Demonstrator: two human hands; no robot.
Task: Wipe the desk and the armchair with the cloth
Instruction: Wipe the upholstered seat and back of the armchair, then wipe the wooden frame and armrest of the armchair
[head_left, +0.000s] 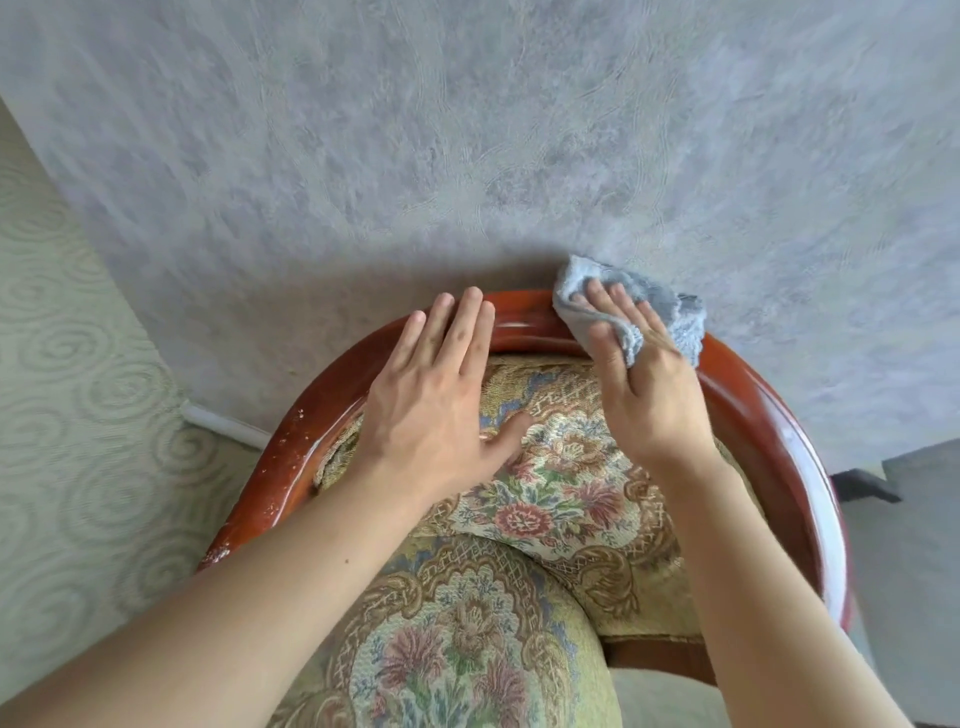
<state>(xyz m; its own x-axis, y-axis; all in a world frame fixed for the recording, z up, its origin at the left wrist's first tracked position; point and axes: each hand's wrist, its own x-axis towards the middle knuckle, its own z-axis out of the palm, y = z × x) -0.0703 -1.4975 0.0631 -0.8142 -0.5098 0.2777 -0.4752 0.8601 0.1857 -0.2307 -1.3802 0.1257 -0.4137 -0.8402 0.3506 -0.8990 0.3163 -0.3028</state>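
Cloth (670, 317), light blue and bunched, lies on the armchair (769, 415) top rail, upper right of frame centre, long axis running upper left to lower right along the rail. Right hand (644, 384) pinches it, thumb beneath. Left hand (431, 410) rests flat, fingers straight. Armchair wiping appears underway; desk not visible, status unknown.

no readable text, no labels, no brands, no numbers anywhere

Single head-worn wide-angle view, looking steeply down and forward from close range onto the armchair (545, 483) back rail, facing the wall (467, 130).
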